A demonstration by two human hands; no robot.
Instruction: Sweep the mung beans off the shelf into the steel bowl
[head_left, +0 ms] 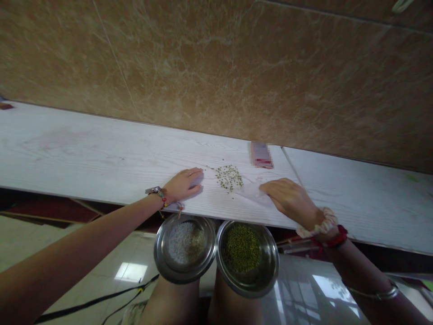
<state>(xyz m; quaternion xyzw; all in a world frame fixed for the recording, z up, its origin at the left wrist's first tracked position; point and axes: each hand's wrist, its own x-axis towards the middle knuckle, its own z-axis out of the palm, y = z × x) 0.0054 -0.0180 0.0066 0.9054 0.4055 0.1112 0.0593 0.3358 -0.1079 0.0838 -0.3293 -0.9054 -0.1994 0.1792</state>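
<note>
Small green beans, which look like mung beans, lie scattered on the white wooden shelf. My left hand rests on the board to their left, fingers stretched out and thumb apart. From the right, my right hand pinches a clear plastic piece, perhaps a small bag; its near edge touches the beans. On my lap a steel bowl holds white grains like rice, with some darker bits. Beside it, another steel bowl contains a heap of green beans.
Behind the beans, near the wall, lies a flat pinkish packet, partly pixelated. A brown marbled wall rises along the shelf's back edge. Dark straps hang at the lower left above the tiled floor.
</note>
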